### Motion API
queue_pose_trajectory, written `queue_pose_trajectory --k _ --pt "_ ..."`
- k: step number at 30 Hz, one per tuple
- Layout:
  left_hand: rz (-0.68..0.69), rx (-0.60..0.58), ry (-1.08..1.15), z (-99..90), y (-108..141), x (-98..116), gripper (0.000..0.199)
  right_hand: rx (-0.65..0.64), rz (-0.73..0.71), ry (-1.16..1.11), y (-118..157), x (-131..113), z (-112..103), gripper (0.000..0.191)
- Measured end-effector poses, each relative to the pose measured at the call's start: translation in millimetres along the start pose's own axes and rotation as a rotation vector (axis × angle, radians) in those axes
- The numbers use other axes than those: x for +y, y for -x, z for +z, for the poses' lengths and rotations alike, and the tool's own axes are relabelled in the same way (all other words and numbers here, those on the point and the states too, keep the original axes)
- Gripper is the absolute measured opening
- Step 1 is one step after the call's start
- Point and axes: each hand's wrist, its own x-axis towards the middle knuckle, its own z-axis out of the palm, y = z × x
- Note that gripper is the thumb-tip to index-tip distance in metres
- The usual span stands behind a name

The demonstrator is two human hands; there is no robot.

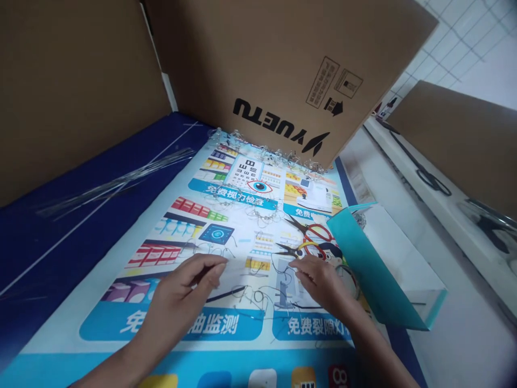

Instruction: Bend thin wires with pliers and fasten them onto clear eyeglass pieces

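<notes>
My left hand [189, 285] hovers over the printed sheet with thumb and forefinger pinched together; whatever lies in the pinch is too thin to make out. My right hand [323, 277] is also closed at the fingertips beside a thin curved wire [278, 269], and I cannot tell if it grips it. Between and below the hands lie several thin wire pieces [258, 296] bent into loops. Just beyond my right hand are red-handled scissors [317, 233] and a dark-tipped cutting tool [288, 249]. A roll of wire [349, 277] shows partly behind my right wrist.
A teal open box [363, 269] stands at right. Many small bent wire pieces [274, 156] line the foot of a cardboard box [283, 70]. A bundle of straight wires [125, 180] lies on the blue surface at left. More scissors [432, 180] rest on the white ledge.
</notes>
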Motion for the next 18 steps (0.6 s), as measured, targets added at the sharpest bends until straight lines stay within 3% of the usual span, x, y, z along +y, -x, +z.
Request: queue_pose_trajectory --k 6,15,18 --pt "-0.035 -0.006 0.02 -1.7 0 -1 0.027 -0.081 -0.059 0.212 1 -9 11 0.034" --pt "-0.017 -0.06 -0.011 -0.8 -1 2 0.024 -0.242 -0.097 0.205 15 -18 -13 0.026" --pt "0.003 -0.087 -0.021 -0.1 -1 2 0.022 -0.214 -0.08 0.187 15 -18 -14 0.027"
